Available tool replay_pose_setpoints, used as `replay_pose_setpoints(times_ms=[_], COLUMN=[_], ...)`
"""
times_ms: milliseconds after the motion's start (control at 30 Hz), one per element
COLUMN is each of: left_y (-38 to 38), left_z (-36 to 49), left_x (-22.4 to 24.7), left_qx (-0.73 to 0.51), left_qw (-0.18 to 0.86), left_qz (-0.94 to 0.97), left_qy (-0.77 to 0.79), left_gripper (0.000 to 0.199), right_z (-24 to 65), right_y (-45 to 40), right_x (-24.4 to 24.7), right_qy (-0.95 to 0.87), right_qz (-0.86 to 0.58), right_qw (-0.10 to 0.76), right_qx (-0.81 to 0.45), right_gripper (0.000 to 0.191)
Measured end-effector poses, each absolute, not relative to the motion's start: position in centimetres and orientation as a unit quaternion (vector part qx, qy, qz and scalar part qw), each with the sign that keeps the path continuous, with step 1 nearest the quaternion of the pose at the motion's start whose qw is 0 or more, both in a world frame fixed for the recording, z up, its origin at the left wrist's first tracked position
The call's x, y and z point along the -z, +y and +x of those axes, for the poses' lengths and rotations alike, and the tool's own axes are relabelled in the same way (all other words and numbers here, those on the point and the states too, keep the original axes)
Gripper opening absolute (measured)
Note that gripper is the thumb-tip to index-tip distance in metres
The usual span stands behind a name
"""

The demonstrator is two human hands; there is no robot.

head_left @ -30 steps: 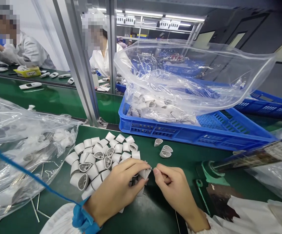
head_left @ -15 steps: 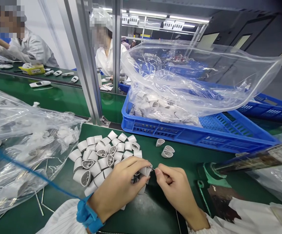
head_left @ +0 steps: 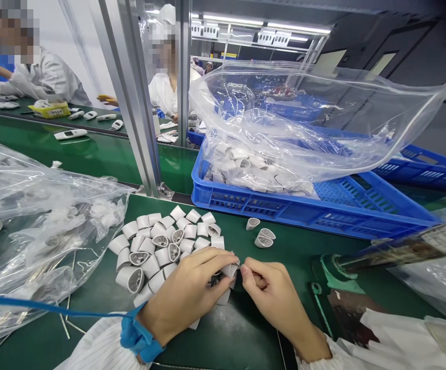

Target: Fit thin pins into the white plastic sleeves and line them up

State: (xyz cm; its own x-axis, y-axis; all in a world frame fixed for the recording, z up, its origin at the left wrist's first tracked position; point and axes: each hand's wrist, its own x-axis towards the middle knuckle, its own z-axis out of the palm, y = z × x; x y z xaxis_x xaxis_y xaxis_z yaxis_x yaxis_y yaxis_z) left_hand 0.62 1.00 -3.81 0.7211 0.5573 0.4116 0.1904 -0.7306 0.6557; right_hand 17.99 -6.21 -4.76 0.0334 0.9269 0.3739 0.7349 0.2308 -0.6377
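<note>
My left hand (head_left: 188, 293), with a blue band at the wrist, grips a grey-white hollow cap (head_left: 230, 269) between thumb and fingers, its open end toward the right. Close to that opening, my right hand (head_left: 271, 290) is closed in a pinch; what it holds is too small to make out. Behind and left of my left hand lies a pile of similar caps (head_left: 162, 255), some with their hollow ends showing. A few separate caps (head_left: 264, 241) lie beyond my right hand.
A blue crate (head_left: 246, 203) holds a clear bag (head_left: 269, 174) of caps. Another plastic bag (head_left: 45, 205) lies left, near thin metal rods (head_left: 64, 326). A metal post (head_left: 132, 103) stands behind the pile. At right is a green metal tool (head_left: 333, 280). Two people sit across.
My right hand has shifted slightly left, nearer the held cap. The blue cord at left has dropped lower. Across the table, a white device has slid right and a person's yellow-tipped hand has appeared.
</note>
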Motion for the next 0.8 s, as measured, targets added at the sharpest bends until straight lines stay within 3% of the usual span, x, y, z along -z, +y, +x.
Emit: replay_pose_setpoints(times_ms=[567, 667, 800], left_y=[0.8, 1.0, 2.4], left_z=[0.8, 0.7, 0.7], left_x=[4.0, 3.7, 2.8], left_qx=[-0.323, -0.312, -0.273], left_qw=[0.336, 0.342, 0.347], left_qz=[0.862, 0.858, 0.851], left_qy=[0.199, 0.224, 0.283], left_gripper=[0.026, 0.026, 0.022], right_z=[18.2, 18.4, 18.9], right_y=[-6.0, -6.1, -6.4], right_x=[4.6, 4.3, 4.4], right_qy=[-0.639, -0.61, -0.513], right_qz=[-0.664, -0.671, -0.664], right_qw=[0.372, 0.407, 0.527], right_qx=[-0.116, -0.105, -0.137], right_gripper=[0.034, 0.034, 0.041])
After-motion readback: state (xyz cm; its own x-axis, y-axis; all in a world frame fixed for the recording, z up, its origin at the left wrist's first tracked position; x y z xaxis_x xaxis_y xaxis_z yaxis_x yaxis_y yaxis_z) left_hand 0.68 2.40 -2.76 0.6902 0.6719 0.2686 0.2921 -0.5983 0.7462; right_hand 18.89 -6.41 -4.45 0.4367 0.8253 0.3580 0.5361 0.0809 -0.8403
